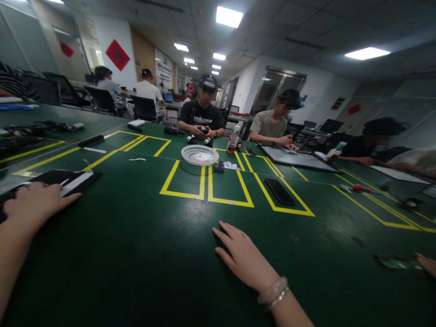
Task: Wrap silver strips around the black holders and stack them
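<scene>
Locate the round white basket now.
Head view, near center: the round white basket sits on the green table, beyond and left of the right hand, with a small dark block by its near right edge.

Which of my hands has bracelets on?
Your right hand, over the green table: two bracelets circle its wrist. Your left hand, at the flat black thing, shows none.

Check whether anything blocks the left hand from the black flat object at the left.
Nothing visible does: the left hand is over the black flat object. A white strip lies on that object, beside the hand.
</scene>
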Tool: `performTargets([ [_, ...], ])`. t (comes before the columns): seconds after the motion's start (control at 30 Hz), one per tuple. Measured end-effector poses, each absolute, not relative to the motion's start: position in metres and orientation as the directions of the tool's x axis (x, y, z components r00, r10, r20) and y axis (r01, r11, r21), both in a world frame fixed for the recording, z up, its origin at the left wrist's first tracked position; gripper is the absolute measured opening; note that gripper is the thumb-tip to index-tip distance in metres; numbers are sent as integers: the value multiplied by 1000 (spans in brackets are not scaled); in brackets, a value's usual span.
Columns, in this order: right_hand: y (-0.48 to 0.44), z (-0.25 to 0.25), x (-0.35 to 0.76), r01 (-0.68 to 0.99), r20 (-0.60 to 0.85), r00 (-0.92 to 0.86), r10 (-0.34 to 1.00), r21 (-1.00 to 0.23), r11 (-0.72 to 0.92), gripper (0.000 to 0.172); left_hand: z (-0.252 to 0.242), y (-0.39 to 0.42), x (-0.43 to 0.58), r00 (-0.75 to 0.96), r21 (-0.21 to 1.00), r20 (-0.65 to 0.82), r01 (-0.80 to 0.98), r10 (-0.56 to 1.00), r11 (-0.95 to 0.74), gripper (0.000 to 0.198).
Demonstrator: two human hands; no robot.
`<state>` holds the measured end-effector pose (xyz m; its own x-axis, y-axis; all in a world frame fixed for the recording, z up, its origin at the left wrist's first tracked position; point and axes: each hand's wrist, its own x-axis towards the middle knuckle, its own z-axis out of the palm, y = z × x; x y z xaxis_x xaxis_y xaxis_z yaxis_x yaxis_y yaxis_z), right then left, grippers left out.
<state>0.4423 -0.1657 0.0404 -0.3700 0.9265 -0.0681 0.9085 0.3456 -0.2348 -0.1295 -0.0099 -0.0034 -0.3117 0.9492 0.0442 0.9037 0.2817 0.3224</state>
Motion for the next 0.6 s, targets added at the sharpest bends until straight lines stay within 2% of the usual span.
performTargets([
  [0.07,-166,39,442,908,-55,-372,927,-231,350,51,-11,-6,-133,-387,312,198,896,901,316,87],
  [0.2,-166,40,441,912,-64,-370,927,-213,350,51,-17,-4,-136,-371,281,305,915,877,289,83],
  [0.37,-166,41,440,916,-77,-368,927,-201,347,51,-10,-11,-131,-506,269,177,850,844,453,90],
  [0.6,-165,41,440,920,-87,-363,928,-193,342,52,-23,-2,-126,-452,376,197,854,870,358,86],
])
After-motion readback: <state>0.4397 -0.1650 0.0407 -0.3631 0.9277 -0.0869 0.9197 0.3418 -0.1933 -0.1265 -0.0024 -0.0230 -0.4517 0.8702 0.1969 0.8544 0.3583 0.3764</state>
